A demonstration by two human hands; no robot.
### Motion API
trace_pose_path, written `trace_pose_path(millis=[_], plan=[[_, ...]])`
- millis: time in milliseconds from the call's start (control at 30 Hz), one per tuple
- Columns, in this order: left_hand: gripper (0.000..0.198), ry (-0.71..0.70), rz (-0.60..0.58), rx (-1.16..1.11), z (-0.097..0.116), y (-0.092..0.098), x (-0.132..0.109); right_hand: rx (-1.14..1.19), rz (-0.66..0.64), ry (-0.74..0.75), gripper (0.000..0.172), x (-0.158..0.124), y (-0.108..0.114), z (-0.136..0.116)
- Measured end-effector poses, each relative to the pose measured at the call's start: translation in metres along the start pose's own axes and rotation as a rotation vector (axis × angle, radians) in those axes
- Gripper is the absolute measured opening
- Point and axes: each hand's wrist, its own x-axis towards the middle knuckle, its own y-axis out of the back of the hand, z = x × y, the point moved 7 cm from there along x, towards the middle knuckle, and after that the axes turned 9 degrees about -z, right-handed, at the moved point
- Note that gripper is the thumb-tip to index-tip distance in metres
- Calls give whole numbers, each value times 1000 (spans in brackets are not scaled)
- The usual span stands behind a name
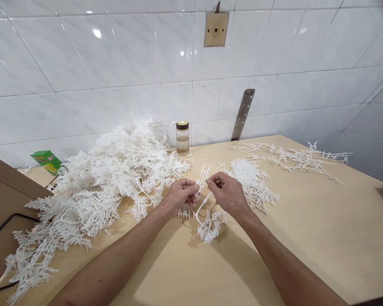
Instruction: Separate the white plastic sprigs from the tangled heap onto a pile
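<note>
Both my hands meet over the middle of the table around one white plastic branch (203, 207) with fine twigs. My left hand (181, 196) pinches a twiggy part of it between thumb and fingers. At the upper end of the stem, my right hand (227, 191) has its thumb and forefinger pressed together. A bushy tuft of the branch hangs below, close above the tabletop. To my left spreads a large heap of white plastic foliage (115, 170). Just beyond my right hand lies a smaller pile of cut white sprigs (250, 182).
Bare white stems (293, 157) lie at the back right of the wooden table (319, 229). A jar with a dark lid (182, 140) stands near the tiled wall. A metal bar (243, 114) leans there. At left are a green box (47, 161) and a brown carton (9, 191).
</note>
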Motion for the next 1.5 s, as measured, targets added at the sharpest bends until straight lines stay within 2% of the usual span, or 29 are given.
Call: trace_pose_path(millis=[100,367,567,667,767,900,1167,1233,1333,1433,1500], plan=[[40,16,1,24,-2,1,1,26,6,4,22,-2,0,-4],[39,-20,-122,2,8,-7,-3,36,1,-27,22,0,-1,0],[38,-98,-39,-56,11,4,0,-28,-102,-8,20,-2,-10,-5],[38,-69,-19,-97,9,8,1,-25,-128,-10,19,-1,-13,-4],[38,-21,-51,-117,6,7,2,17,-134,-46,19,1,-14,3],[37,-24,-97,-64,4,3,2,64,-94,6,16,3,-8,2],[33,-2,-41,43,9,-4,-5,77,126,206,22,-7,15,-26],[32,-9,-17,58,11,-4,-7,115,76,203,23,-7,11,-26],[31,-29,5,68,14,-5,-8,187,-126,103,30,-3,-5,-16],[31,-27,-35,81,14,-8,-10,268,-281,36,31,-1,-17,-8],[31,-25,-58,98,15,-10,-10,322,-316,26,31,-1,-19,-6]])
